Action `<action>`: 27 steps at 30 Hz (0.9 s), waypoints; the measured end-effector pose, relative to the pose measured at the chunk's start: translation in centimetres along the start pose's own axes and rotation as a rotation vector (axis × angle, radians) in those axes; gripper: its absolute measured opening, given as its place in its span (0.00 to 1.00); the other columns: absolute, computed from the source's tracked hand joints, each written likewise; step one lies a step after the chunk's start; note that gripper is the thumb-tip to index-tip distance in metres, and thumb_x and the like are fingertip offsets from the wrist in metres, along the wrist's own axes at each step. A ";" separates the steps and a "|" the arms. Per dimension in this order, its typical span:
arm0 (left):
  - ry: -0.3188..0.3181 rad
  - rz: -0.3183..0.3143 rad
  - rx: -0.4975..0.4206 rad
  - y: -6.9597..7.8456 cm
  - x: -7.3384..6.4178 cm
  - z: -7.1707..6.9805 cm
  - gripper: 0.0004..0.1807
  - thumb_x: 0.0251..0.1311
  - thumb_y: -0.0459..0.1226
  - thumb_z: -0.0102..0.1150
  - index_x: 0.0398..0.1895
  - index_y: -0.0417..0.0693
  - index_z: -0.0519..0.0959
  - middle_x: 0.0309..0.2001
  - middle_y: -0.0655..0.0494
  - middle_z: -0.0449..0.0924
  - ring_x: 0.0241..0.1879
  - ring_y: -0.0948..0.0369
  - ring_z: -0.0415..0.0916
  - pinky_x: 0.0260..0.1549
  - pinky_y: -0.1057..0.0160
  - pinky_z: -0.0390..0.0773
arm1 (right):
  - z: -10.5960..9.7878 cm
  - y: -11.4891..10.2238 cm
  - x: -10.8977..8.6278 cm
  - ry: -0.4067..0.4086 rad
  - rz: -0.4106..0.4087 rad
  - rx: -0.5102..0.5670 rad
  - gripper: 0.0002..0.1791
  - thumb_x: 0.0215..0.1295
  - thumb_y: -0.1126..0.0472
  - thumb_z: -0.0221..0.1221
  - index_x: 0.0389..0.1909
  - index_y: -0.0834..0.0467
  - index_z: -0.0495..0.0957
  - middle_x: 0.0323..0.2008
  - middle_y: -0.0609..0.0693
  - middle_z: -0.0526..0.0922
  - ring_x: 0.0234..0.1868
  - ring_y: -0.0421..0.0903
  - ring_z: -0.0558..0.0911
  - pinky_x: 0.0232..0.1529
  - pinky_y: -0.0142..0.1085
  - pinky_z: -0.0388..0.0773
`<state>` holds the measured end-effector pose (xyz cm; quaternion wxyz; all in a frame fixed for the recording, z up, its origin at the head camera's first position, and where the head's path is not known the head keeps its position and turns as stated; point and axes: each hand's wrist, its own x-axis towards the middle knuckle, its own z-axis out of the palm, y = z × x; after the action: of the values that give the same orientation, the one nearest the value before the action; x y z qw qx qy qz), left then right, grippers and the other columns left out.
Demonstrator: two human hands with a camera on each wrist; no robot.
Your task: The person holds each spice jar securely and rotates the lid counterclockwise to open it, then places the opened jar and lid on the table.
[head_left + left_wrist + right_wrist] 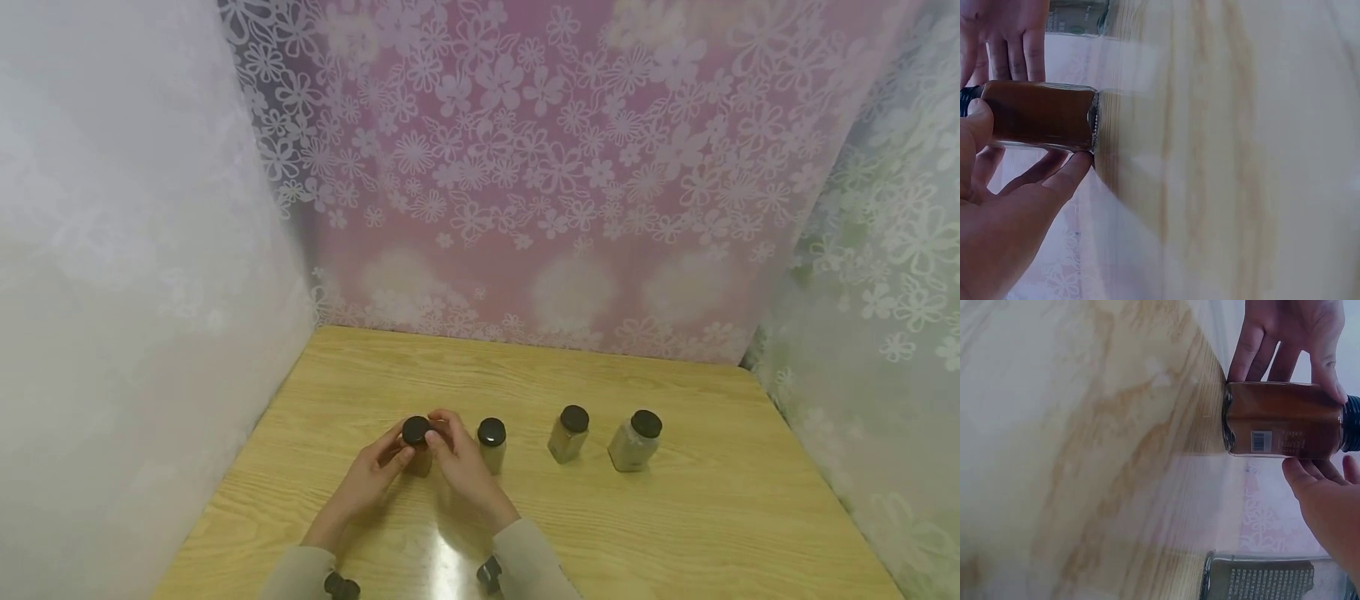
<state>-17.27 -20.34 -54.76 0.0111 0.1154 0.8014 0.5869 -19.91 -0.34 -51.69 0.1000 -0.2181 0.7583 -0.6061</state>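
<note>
A glass spice jar point(420, 464) of reddish-brown powder stands upright on the table under a black screw lid point(416, 430). My left hand point(1010, 231) grips it from the left, thumb near the neck and fingers along the glass. From the other side my right hand point(463, 468) holds the jar near its top, its thumb at the lid's edge and its fingers behind. A small barcode label point(1261, 441) shows on the glass in the right wrist view. Just right of the right hand stands a second black-lidded jar point(492, 457), partly hidden by that hand.
Further right stand a jar of brownish contents point(567, 442) and a paler jar point(632, 450), both black-lidded. They share a wood-grain table point(712, 517). A pink floral curtain point(555, 167) hangs behind, with pale sheets at the left and right sides.
</note>
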 end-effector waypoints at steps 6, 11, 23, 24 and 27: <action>0.018 -0.020 -0.004 0.3 0.0 0.1 0.34 0.80 0.40 0.55 0.83 0.41 0.58 0.67 0.33 0.78 0.66 0.36 0.77 0.64 0.36 0.78 | 0.3 0.0 0.1 0.021 0.000 0.069 0.25 0.81 0.52 0.57 0.70 0.57 0.64 0.70 0.59 0.77 0.74 0.55 0.75 0.77 0.49 0.70; 0.024 -0.025 -0.006 0.4 -0.1 0.1 0.34 0.79 0.40 0.56 0.83 0.42 0.59 0.66 0.33 0.78 0.66 0.37 0.77 0.64 0.36 0.78 | 0.2 0.3 0.2 0.026 -0.013 0.023 0.25 0.83 0.53 0.53 0.74 0.57 0.67 0.71 0.58 0.77 0.74 0.57 0.75 0.76 0.52 0.70; 0.026 -0.039 -0.002 0.6 -0.2 0.2 0.35 0.79 0.41 0.56 0.83 0.42 0.58 0.68 0.33 0.77 0.68 0.36 0.75 0.65 0.36 0.77 | 0.2 0.6 0.2 0.030 -0.007 0.089 0.23 0.85 0.54 0.50 0.71 0.62 0.64 0.70 0.62 0.76 0.75 0.59 0.74 0.76 0.53 0.71; 0.025 -0.039 -0.005 0.5 -0.2 0.2 0.35 0.79 0.41 0.56 0.83 0.42 0.58 0.68 0.33 0.76 0.68 0.35 0.75 0.66 0.35 0.77 | 0.2 0.6 0.2 0.029 -0.006 0.094 0.23 0.85 0.53 0.50 0.70 0.62 0.64 0.70 0.61 0.76 0.75 0.58 0.73 0.76 0.53 0.70; 0.014 -0.027 -0.002 0.6 -0.2 0.1 0.35 0.80 0.41 0.55 0.83 0.41 0.57 0.69 0.32 0.76 0.68 0.34 0.75 0.65 0.34 0.77 | 0.2 0.4 0.2 0.020 -0.006 0.075 0.23 0.85 0.52 0.50 0.71 0.59 0.67 0.70 0.59 0.76 0.74 0.57 0.74 0.76 0.55 0.70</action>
<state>-16.92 -20.13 -54.30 0.0136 0.1006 0.8023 0.5882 -20.06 -0.49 -52.12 0.0984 -0.2105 0.7354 -0.6366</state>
